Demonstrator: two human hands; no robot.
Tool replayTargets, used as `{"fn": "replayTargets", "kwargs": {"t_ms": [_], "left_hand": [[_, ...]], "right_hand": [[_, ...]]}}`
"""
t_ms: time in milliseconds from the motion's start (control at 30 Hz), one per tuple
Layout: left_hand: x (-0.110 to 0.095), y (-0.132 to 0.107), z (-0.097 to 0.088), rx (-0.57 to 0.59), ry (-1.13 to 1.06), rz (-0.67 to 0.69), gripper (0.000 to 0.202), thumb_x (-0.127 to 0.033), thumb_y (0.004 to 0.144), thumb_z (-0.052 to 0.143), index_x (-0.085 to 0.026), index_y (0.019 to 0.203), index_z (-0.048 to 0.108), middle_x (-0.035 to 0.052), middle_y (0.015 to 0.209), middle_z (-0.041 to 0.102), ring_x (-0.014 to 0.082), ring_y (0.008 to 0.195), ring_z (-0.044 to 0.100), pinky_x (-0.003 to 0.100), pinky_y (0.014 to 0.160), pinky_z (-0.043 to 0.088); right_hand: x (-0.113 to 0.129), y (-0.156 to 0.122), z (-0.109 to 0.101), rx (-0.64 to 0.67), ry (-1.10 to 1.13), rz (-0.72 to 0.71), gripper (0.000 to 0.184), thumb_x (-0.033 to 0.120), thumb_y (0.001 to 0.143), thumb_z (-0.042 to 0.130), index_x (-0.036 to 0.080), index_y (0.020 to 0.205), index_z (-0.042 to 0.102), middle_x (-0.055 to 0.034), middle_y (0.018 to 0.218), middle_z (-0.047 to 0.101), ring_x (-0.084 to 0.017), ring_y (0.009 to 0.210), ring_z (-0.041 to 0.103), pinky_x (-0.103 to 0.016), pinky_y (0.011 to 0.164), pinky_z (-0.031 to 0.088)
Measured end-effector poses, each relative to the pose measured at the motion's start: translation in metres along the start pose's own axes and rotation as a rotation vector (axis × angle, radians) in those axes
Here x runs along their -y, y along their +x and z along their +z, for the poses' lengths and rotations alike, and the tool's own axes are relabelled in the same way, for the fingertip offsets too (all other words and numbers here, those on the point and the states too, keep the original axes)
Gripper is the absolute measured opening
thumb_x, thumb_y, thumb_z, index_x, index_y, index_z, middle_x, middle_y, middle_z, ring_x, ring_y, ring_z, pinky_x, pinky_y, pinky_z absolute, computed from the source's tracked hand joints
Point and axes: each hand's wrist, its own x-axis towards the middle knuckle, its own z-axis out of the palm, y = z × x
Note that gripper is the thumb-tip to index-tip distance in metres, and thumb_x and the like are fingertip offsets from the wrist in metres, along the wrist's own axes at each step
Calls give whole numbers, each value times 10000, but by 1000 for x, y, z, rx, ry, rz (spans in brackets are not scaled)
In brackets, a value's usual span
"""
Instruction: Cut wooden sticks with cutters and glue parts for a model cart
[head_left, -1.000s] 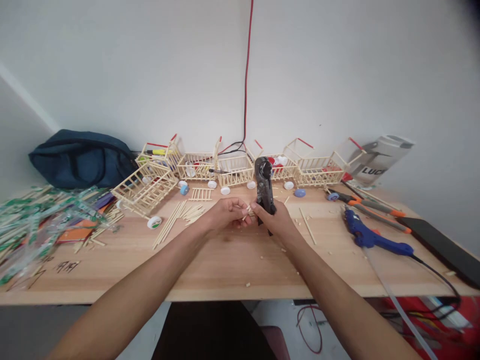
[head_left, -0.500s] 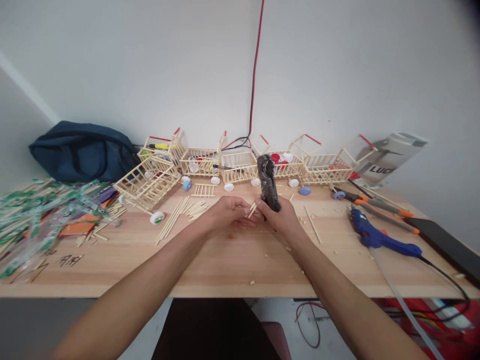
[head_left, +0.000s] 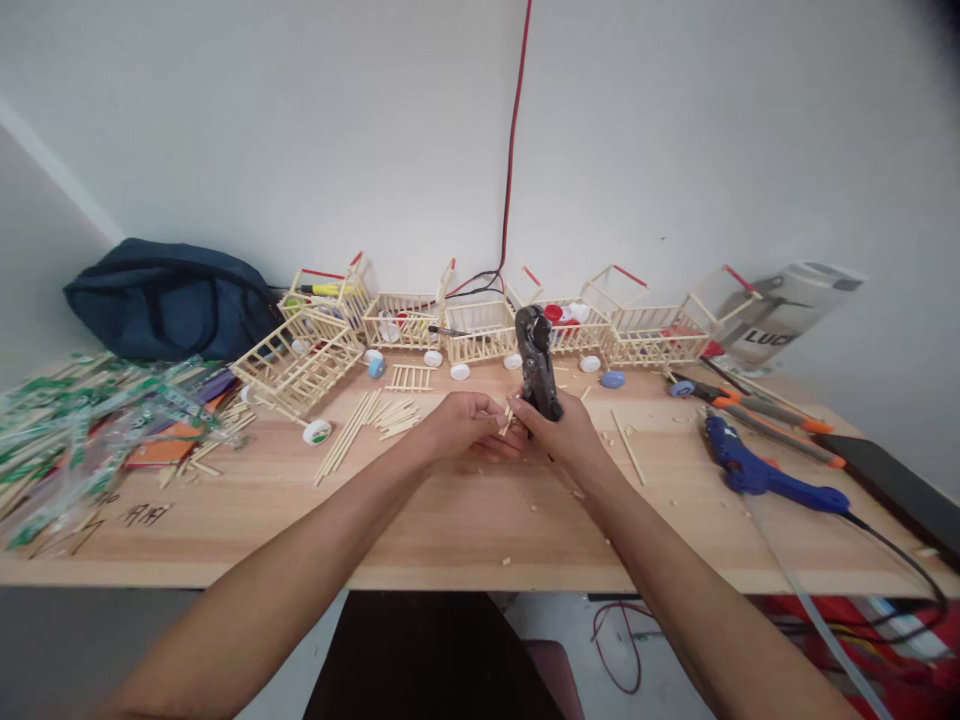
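Observation:
My right hand (head_left: 559, 425) is closed round a black plier-like hand tool (head_left: 537, 365), which looks like a wire stripper and stands up with its head away from me. Between the two hands is a short wooden stick (head_left: 508, 415). My left hand (head_left: 472, 425) pinches at that stick with thumb and forefinger, its other fingers curled loosely below. My right thumb lies close to the stick too. Just left of my left hand lie cut wooden sticks (head_left: 397, 418) and longer sticks (head_left: 347, 440). A small ladder-like stick panel (head_left: 409, 378) lies behind them.
Several stick-built carts (head_left: 480, 335) with bottle-cap wheels line the wall. One tilted cart (head_left: 300, 365) stands at left, near wrapped sticks (head_left: 75, 440) and a blue bag (head_left: 172, 300). At right are a blue glue gun (head_left: 772, 475), orange-handled pliers (head_left: 780, 425) and a black slab (head_left: 892, 490).
The whole view has shifted very slightly. The short stick between my hands is turned a little more upright. Both hands keep nearly the same place and hold.

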Motion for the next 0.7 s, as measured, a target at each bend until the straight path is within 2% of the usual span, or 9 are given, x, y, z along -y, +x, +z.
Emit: {"fn": "replayTargets", "kwargs": {"t_ms": [133, 333, 567, 700], "left_hand": [[2, 0, -1, 8, 11, 3, 445, -498, 659, 755, -126, 785, 547, 102, 801, 730, 193, 723, 709, 245, 610, 493], [0, -3, -4, 95, 62, 137, 429, -419, 678, 770, -98, 906, 601, 152, 970, 727, 211, 891, 698, 298, 785, 504], [3, -2, 1, 34, 26, 144, 468, -446, 623, 796, -95, 854, 590, 143, 897, 736, 198, 802, 708, 311, 757, 532], [3, -2, 3, 21, -17, 126, 477, -436, 599, 816, -95, 834, 578, 146, 867, 736, 194, 775, 709, 317, 750, 539]], "right_hand": [[0, 0, 0, 22, 36, 9, 244, 403, 768, 604, 168, 835, 618, -8, 715, 602, -148, 645, 525, -263, 607, 413], [1, 2, -5, 48, 118, 103, 338, 493, 729, 630, 164, 789, 585, 13, 625, 533, -140, 577, 487, -269, 556, 396], [1, 3, -7, 80, 174, 119, 358, 513, 718, 644, 165, 772, 579, -2, 633, 572, -152, 604, 529, -280, 585, 421], [3, 1, -6, 57, 135, 124, 360, 521, 710, 634, 170, 762, 577, 1, 609, 567, -147, 567, 511, -280, 562, 414]]}}
